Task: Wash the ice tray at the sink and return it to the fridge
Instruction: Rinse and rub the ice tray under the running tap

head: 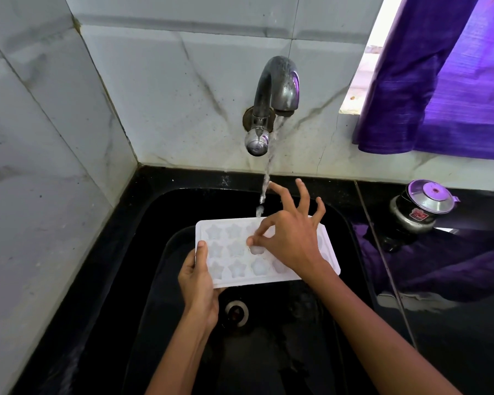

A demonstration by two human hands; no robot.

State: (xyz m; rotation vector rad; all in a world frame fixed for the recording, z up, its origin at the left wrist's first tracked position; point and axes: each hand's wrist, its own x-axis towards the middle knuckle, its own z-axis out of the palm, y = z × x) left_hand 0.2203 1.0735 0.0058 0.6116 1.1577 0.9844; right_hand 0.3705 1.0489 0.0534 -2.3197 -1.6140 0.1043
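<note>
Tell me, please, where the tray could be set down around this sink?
Bare counter lies right of the sink, in front of the cooker. The basin floor around the drain is bare too. Under the tap it is crowded.

A small steel pot (421,206) with a domed lid and a red label is standing on the black bench (454,323) near its back edge, close against the wall. A purple curtain (445,81) is hanging above it, its reflection showing in the bench. Grey-veined marble tiles (54,138) are covering the walls.
</note>
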